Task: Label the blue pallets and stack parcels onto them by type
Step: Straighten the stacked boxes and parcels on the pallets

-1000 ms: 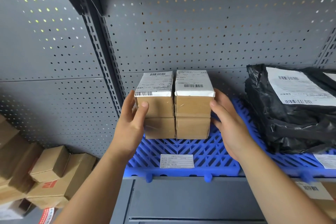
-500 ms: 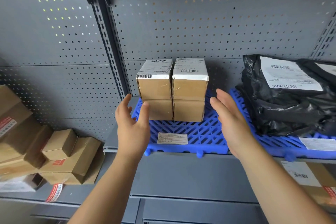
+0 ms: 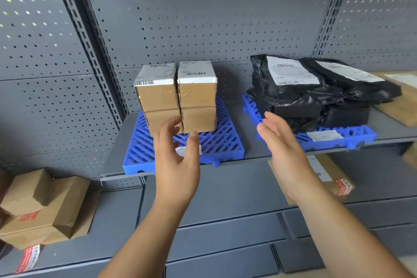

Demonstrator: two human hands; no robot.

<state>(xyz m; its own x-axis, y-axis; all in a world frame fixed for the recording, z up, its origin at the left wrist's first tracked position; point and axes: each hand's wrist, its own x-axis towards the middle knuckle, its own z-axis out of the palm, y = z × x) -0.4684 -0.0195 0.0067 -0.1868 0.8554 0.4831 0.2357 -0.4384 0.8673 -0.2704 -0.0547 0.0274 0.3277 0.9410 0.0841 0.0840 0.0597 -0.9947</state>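
Several small brown cardboard boxes (image 3: 176, 99) with white shipping labels stand stacked two high, side by side, on a blue slatted pallet (image 3: 223, 144) on the grey shelf. A paper label (image 3: 181, 150) lies near that pallet's front edge, partly behind my left hand. A second blue pallet (image 3: 338, 137) to the right carries black plastic mailer bags (image 3: 316, 97) and has its own white label (image 3: 325, 135). My left hand (image 3: 177, 160) hovers in front of the boxes, fingers relaxed, holding nothing. My right hand (image 3: 284, 149) floats between the two pallets, fingers straight, empty.
Loose cardboard boxes (image 3: 45, 205) lie piled on the lower shelf at left. A flat brown parcel (image 3: 327, 178) sits under the upper shelf at right, and another brown parcel (image 3: 401, 101) lies at the far right. Grey perforated panels back the shelving.
Both hands have let go of the box stack and drawn back from it toward me. The view has pulled away, showing more of the shelf and the second pallet.
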